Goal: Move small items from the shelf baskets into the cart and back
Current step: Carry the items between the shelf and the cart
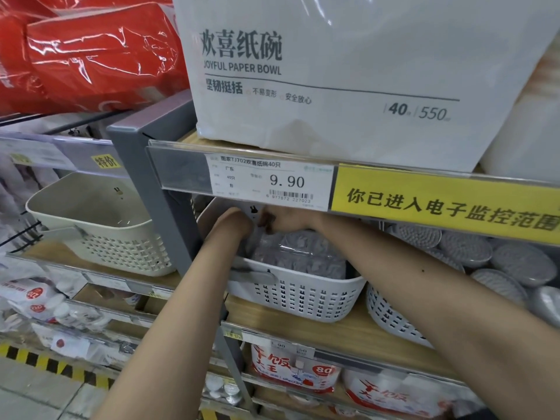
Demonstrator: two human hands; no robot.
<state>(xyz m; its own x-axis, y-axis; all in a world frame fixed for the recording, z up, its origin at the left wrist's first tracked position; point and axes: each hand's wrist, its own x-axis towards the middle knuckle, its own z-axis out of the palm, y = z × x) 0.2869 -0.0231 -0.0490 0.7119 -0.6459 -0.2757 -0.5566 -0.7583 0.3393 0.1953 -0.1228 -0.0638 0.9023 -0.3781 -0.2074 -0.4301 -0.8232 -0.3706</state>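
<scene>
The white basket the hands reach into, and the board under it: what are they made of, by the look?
White basket: likely moulded plastic, matt, with regular rows of punched slots. Shelf board: looks like pale wood or wood-pattern laminate, with visible grain; which one cannot be told.

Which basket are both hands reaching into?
The middle white basket, holding clear-wrapped packs. The cream basket left of the grey post and the right-hand basket of round tubs are untouched.
</scene>
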